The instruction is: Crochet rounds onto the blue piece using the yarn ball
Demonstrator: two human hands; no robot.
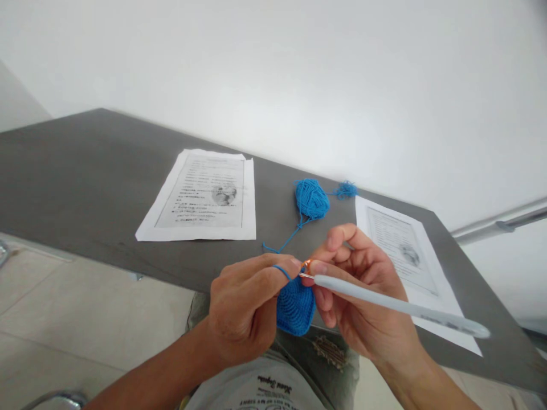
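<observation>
A blue crocheted piece [296, 307] hangs between my hands, just past the table's front edge. My left hand [252, 302] pinches its upper edge, and a strand of blue yarn loops over the index finger. My right hand [359, 285] has its thumb and fingers closed near the tip of a crochet hook [397, 303] with a pale grey handle, which points left into the work. A small orange marker [306, 265] sits at the top edge of the piece, by the fingertips. The exact stitch at the hook's tip is partly hidden.
On the grey table [85, 171] lie a blue yarn ball [311, 199], a small yarn tangle [345, 189] and printed sheets at left [205, 196] and right [410, 262]. A white wall [273, 74] stands behind.
</observation>
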